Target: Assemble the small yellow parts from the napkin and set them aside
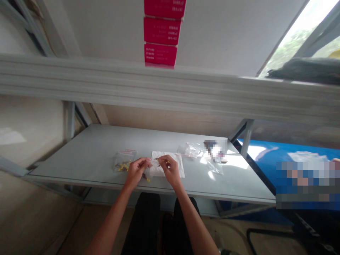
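Note:
My left hand (137,172) is closed in a pinch on the top edge of a small clear zip bag (149,172), which has a pink line along its mouth. Small yellow and dark pieces show low in this bag. Close beside it, my right hand (170,169) is closed near the bag's mouth, with a small yellow piece (168,162) between its fingers; its exact kind is too small to tell. Under my hands lies a white sheet or packet (178,166). To the left, clear zip bags (119,158) lie flat, holding several yellow and dark pieces (124,166).
Crumpled clear bags (195,150) lie right of my hands, near a blurred-out item (215,150). A shelf beam (159,92) crosses above the grey table (87,156). Red boxes (160,53) stand on the shelf. A blue table (261,156) adjoins at right, with a person partly blurred.

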